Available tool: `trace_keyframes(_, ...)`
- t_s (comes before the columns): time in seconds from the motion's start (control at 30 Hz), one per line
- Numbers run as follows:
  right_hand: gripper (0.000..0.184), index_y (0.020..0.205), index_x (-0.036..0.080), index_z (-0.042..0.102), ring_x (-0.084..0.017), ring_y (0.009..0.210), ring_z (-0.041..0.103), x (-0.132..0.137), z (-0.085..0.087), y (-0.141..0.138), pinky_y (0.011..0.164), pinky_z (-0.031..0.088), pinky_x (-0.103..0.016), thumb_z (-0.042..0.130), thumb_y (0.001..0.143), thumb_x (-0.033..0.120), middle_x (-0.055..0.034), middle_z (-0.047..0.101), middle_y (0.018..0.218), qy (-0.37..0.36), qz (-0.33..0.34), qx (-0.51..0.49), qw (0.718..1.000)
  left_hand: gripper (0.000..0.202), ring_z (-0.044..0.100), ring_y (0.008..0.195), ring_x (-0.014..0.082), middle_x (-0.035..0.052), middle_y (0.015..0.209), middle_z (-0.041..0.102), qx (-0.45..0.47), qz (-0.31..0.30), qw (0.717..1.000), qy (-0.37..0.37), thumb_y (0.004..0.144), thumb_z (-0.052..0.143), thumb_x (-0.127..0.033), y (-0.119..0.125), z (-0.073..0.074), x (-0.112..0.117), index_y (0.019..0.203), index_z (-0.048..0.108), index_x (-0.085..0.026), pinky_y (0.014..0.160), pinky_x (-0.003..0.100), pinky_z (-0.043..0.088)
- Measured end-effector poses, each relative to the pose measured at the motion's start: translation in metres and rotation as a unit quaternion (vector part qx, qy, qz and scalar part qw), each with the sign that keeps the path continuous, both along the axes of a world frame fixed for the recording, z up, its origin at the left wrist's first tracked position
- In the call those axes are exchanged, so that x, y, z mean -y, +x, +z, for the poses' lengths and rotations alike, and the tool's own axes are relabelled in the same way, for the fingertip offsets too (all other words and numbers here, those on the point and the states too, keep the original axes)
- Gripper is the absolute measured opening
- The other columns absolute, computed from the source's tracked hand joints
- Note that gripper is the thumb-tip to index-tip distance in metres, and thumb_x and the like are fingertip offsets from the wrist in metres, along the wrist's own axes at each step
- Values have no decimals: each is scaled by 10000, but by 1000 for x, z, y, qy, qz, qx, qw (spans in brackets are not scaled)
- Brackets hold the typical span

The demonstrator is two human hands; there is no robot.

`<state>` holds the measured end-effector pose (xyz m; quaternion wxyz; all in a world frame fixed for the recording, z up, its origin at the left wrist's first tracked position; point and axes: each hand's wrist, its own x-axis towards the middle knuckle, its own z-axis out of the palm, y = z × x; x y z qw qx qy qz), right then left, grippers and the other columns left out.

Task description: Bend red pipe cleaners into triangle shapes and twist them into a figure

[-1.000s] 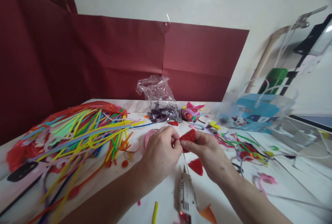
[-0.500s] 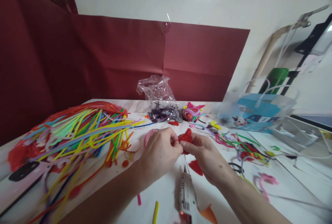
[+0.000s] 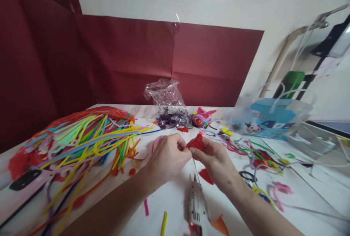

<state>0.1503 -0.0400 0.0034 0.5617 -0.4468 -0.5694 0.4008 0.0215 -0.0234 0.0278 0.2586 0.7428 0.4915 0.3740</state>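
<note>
Both my hands meet over the white table [image 3: 169, 199], pinching a small red fuzzy pipe-cleaner shape [image 3: 197, 142]. My left hand [image 3: 167, 157] grips its left edge with closed fingers. My right hand [image 3: 214, 161] holds its right side between thumb and fingers. A white glue gun [image 3: 196, 204] lies on the table just below my hands, nozzle pointing towards them. A second red fuzzy piece [image 3: 206, 176] lies beside the nozzle.
A big heap of coloured pipe cleaners [image 3: 79, 141] covers the left of the table, with a black phone [image 3: 24, 179] at its edge. A clear plastic bag [image 3: 166, 105], a small colourful figure [image 3: 201, 117], loose scraps [image 3: 257, 156] and a blue bag [image 3: 266, 117] lie beyond.
My hands have worked the red piece, which looks more bunched and turned than a second ago. The hands stay in nearly the same place.
</note>
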Motion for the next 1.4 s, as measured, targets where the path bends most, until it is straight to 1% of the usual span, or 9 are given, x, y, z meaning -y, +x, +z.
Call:
trace_keyframes(0.17,152,674,159,540,-141,615,462,4,4,-2,575,375,-266,605,677,297,9,529,632,19,-18,41,999,56,426,530,113,-31,531,488,-9,7,1000,-6,597,464,-148,1,0,0,559,480,-187,490,227,294)
trace_keyframes(0.3,132,670,144,572,-135,603,471,4,6,0,580,375,-266,596,671,274,9,545,626,-21,16,29,999,72,398,516,103,-41,507,446,10,-12,1000,-9,579,458,-126,-1,0,0,537,470,-183,473,218,275)
trace_keyframes(0.37,114,637,140,583,-128,586,466,3,6,1,580,370,-263,602,648,252,13,548,604,-33,17,22,999,74,388,510,98,-44,503,438,22,-23,999,-15,574,453,-118,-1,1,0,537,470,-180,467,213,270)
trace_keyframes(0.53,78,637,142,594,-139,603,489,2,4,0,604,379,-276,603,615,216,5,565,604,-38,-3,-35,999,55,361,489,84,-53,494,416,46,-44,998,-20,577,461,-131,0,1,1,545,461,-176,453,204,259)
trace_keyframes(0.8,61,642,148,624,-138,610,499,3,2,-4,618,388,-264,618,597,189,7,580,598,-43,16,-127,991,48,381,489,80,-49,506,440,51,-64,997,-6,614,464,-163,1,-1,1,567,464,-175,452,197,270)
trace_keyframes(0.93,36,607,148,636,-141,602,522,4,5,-6,634,403,-256,603,597,157,2,588,565,-69,58,-172,981,60,385,470,75,-55,497,432,33,-61,997,34,622,448,-150,1,-1,4,569,456,-178,448,194,272)
trace_keyframes(1.1,57,554,147,639,-115,549,497,5,6,-7,567,398,-225,600,595,148,9,582,538,-113,115,-253,954,60,441,501,85,-42,536,487,13,-70,996,58,623,459,-133,0,1,6,597,495,-173,470,195,313)
trace_keyframes(1.27,39,573,136,656,-132,611,535,4,2,-4,654,437,-254,618,574,145,-12,623,603,-144,129,-298,935,71,479,528,89,-36,575,518,14,-86,993,79,650,457,-125,-2,2,6,630,502,-176,495,195,351)
trace_keyframes(1.4,37,588,139,666,-146,644,561,5,4,-1,666,451,-266,640,591,165,-23,644,639,-154,133,-308,929,70,515,549,96,-24,601,547,31,-101,992,61,682,456,-136,-3,1,5,663,509,-178,501,195,375)
